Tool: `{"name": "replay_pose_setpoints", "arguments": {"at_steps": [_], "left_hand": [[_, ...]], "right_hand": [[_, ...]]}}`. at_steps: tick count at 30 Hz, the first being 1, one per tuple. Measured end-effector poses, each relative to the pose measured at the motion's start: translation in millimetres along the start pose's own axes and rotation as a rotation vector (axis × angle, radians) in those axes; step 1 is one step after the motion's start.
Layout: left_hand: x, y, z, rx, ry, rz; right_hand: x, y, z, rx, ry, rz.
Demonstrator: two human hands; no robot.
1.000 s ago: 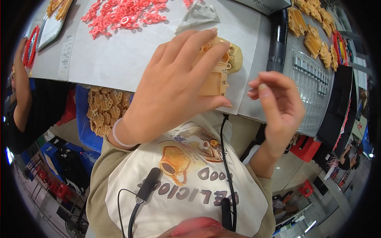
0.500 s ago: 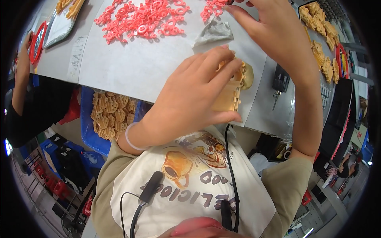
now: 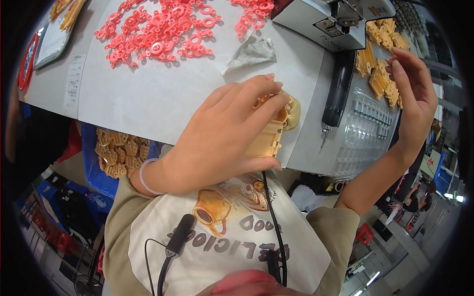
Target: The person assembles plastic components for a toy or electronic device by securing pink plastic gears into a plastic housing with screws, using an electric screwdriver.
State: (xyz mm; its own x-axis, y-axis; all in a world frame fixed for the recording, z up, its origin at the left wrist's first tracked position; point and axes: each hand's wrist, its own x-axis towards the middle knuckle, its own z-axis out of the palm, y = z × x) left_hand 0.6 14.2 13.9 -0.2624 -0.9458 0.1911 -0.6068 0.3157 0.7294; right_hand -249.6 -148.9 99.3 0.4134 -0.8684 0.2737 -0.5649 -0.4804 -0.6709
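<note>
My left hand point(image 3: 222, 128) lies over a yellow plastic housing point(image 3: 266, 143) near the table's front edge, thumb along its near side and fingers across its top. The fingers cover much of the housing. An olive-coloured rounded block point(image 3: 293, 113) shows at its far right side. My right hand point(image 3: 417, 98) is raised at the right, fingers loosely curled and apart from the thumb, with nothing visible in it. It is nearest to a clear plastic tray point(image 3: 353, 148) with small metallic parts and to several yellow plastic parts point(image 3: 380, 79).
Pink plastic ring pieces point(image 3: 158, 37) lie spread at the far left, near a crumpled whitish sheet point(image 3: 252, 53). A grey machine point(image 3: 321, 22) stands at the back. A black electric screwdriver point(image 3: 338, 93) lies beside the tray. The blue bin point(image 3: 91, 167) below the table holds yellow parts.
My right hand has moved from the back of the table, by the pink pieces, out to the right and nearer. My left hand stays on the housing. The view has shifted, uncovering the grey machine.
</note>
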Motion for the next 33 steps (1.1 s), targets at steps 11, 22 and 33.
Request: {"name": "replay_pose_setpoints", "arguments": {"at_steps": [11, 22, 33], "left_hand": [[1.2, 3.5, -1.4, 0.019, -0.027, -0.033], [2.1, 4.1, 2.7, -0.099, -0.067, -0.091], [6.7, 9.2, 5.4, -0.044, -0.045, -0.056]], "right_hand": [[27.0, 71.0, -22.3, -0.397, -0.108, 0.155], [-4.5, 106.1, -48.9, -0.359, -0.114, 0.307], [-123.9, 136.3, -81.4, -0.397, 0.181, 0.464]]}}
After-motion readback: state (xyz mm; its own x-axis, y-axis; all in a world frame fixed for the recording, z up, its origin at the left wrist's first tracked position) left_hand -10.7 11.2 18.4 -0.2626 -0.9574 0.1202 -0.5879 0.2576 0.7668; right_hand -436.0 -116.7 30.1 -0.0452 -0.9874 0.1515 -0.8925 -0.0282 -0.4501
